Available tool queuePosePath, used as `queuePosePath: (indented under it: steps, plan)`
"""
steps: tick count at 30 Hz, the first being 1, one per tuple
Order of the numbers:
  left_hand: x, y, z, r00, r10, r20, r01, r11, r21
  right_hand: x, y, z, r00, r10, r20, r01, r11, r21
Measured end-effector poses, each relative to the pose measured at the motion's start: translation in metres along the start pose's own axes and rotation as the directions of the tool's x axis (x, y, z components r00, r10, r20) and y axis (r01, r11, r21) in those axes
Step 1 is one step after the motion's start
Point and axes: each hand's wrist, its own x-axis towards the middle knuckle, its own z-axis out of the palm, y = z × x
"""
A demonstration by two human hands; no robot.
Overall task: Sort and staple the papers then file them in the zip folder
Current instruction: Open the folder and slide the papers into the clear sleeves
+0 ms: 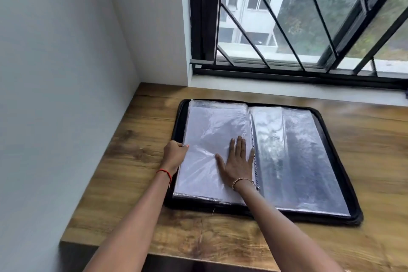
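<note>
Right hand [237, 162]: fingers spread flat on left sleeve page [212, 126]. Left hand [175, 152]: fingers curled round its edge. Zip folder [320, 216] open; papers [198, 174] apparently filed, zipping remains.

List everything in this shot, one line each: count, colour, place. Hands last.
zip folder: one, black, open flat on the desk under the window
plastic sleeves: number unclear, clear, stacked on both halves of the folder
spiral binding: one, silvery, down the folder's middle
desk: one, brown wood, against the wall
window: one, black frame and bars, behind the desk
wall: one, whitish, at left
thread band: one, red, left wrist
bead bracelet: one, pale, right wrist
left hand: one, grips the left sleeves' outer edge
right hand: one, flat on the left sleeves, fingers straight
</note>
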Motion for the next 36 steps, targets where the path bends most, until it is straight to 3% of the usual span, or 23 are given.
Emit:
queuePosePath:
  steps: [8,14,18,21,25,28,29,32,36]
  plan:
    - [0.005,0.008,-0.002,0.995,-0.021,0.101,0.033,0.992,-0.123,0.003,0.005,0.0,1.0,-0.019,0.012,0.018,0.999,0.046]
    - [0.002,0.052,-0.023,0.931,0.087,0.355,0.02,0.957,-0.288,0.005,0.015,-0.02,0.999,0.021,-0.025,-0.009,0.918,0.396]
    - [-0.008,0.086,-0.012,0.904,0.185,0.386,-0.011,0.911,-0.411,0.012,0.027,-0.05,0.995,0.092,-0.03,-0.044,0.705,0.708]
    - [-0.026,0.112,0.01,0.887,0.262,0.38,-0.037,0.861,-0.507,0.017,0.041,-0.072,0.988,0.151,0.012,-0.086,0.491,0.867]
    - [-0.059,0.147,0.055,0.852,0.337,0.401,-0.054,0.817,-0.574,0.027,0.063,-0.1,0.985,0.174,0.012,-0.052,0.224,0.973]
    - [-0.078,0.166,0.094,0.848,0.368,0.381,-0.118,0.832,-0.542,0.031,0.083,-0.124,0.988,0.109,0.11,-0.107,-0.037,0.994]
    - [-0.084,0.172,0.108,0.846,0.374,0.38,-0.131,0.837,-0.531,0.031,0.094,-0.13,0.988,0.088,0.13,-0.123,-0.076,0.989]
    - [-0.101,0.182,0.148,0.857,0.375,0.354,-0.185,0.864,-0.467,0.028,0.127,-0.142,0.98,0.077,0.184,-0.179,-0.068,0.981]
    - [-0.113,0.181,0.202,0.87,0.347,0.351,-0.223,0.911,-0.346,0.021,0.175,-0.149,0.975,0.072,0.211,-0.215,0.05,0.975]
